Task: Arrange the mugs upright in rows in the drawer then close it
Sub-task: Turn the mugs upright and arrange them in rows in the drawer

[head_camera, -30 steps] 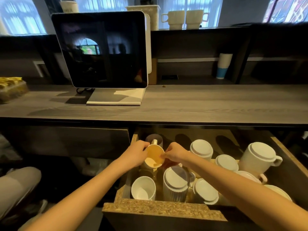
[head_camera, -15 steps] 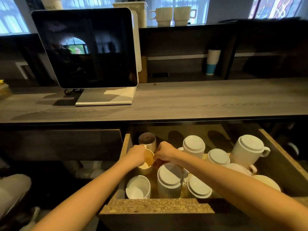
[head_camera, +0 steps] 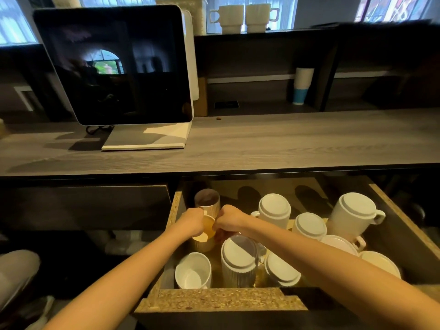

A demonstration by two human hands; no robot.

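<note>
Cream ribbed ceramic mug [head_camera: 206, 232] stands upright in open chipboard drawer [head_camera: 221, 300], left column, behind white upright mug [head_camera: 193, 270]. Left hand [head_camera: 190, 222] and right hand [head_camera: 229, 221] pinch its rim from opposite sides, likely aligning the row.

Ten pale ceramic mugs [head_camera: 354, 210] fill one open chipboard drawer [head_camera: 214, 298], three standing mouth up and seven turned base up. Two more cream mugs [head_camera: 231, 17] sit on the top ledge [head_camera: 321, 28], with one dark-screened white monitor [head_camera: 114, 65] and one stack of blue-and-white paper cups [head_camera: 302, 84] below.
</note>
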